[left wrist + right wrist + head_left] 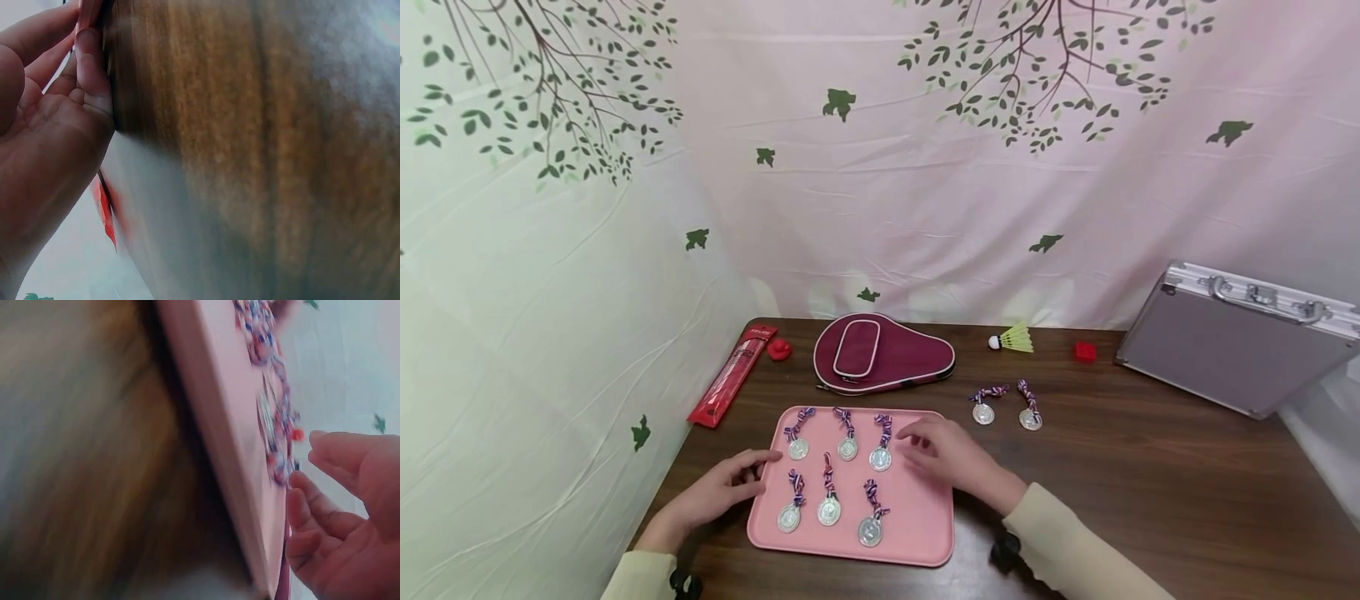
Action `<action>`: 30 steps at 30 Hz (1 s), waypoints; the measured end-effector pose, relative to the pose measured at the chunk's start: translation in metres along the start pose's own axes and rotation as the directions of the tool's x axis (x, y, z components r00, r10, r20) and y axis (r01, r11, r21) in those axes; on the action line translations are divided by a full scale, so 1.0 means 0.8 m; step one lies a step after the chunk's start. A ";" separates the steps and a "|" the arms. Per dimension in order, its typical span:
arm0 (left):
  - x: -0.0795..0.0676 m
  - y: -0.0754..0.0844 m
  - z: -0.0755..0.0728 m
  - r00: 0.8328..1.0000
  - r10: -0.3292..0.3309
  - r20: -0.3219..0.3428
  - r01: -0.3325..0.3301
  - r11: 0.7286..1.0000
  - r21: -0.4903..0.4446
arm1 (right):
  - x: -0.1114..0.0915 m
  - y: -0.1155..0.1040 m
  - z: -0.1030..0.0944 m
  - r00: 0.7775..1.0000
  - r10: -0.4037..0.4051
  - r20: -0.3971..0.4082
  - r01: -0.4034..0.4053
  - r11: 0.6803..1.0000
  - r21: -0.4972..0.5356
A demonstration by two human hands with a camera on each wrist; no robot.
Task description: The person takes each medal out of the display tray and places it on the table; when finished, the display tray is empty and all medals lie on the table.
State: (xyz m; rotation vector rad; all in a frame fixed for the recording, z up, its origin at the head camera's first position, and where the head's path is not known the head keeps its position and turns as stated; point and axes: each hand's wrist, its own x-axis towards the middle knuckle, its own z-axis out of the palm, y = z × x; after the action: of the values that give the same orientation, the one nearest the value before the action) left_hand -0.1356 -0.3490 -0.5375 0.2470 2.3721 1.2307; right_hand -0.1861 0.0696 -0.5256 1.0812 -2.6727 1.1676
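A pink tray (917,533) lies on the dark wood table, bearing several silver medals with knotted red, white and blue ribbons in two rows. My left hand (718,492) grips the tray's left rim, index finger over the edge and thumb lower down; the left wrist view shows these fingers against the rim. Above the tray's right side is my right hand (951,454), fingers loosely bent and holding nothing. Its fingertips are near the upper right medal (880,458). Two more medals, a left one (983,413) and a right one (1030,418), lie on the table beyond that hand.
Behind the tray lies a maroon paddle case (910,354). A red package (733,375) and a red rubber duck (779,349) are at the left. Farther right are a yellow shuttlecock (1015,338), a small red block (1084,352) and a grey metal-edged case (1232,342).
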 end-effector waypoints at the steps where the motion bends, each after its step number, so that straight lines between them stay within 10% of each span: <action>1: 0.000 0.000 0.000 1.000 -0.002 0.000 0.002 1.000 0.000 | 0.004 -0.005 0.007 1.000 -0.007 0.018 0.007 1.000 -0.008; 15: -0.003 0.004 0.000 1.000 0.001 0.001 -0.001 1.000 0.017 | 0.023 -0.033 0.054 0.990 0.094 0.102 -0.069 0.972 -0.223; 30: -0.002 0.003 0.000 1.000 -0.002 -0.005 0.003 0.999 0.036 | 0.024 -0.036 0.058 0.989 0.105 0.102 -0.093 0.988 -0.120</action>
State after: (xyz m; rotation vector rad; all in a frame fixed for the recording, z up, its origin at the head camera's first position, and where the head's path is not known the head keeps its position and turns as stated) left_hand -0.1339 -0.3481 -0.5349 0.2525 2.4002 1.1893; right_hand -0.1726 0.0139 -0.5355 1.0339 -2.8668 0.9812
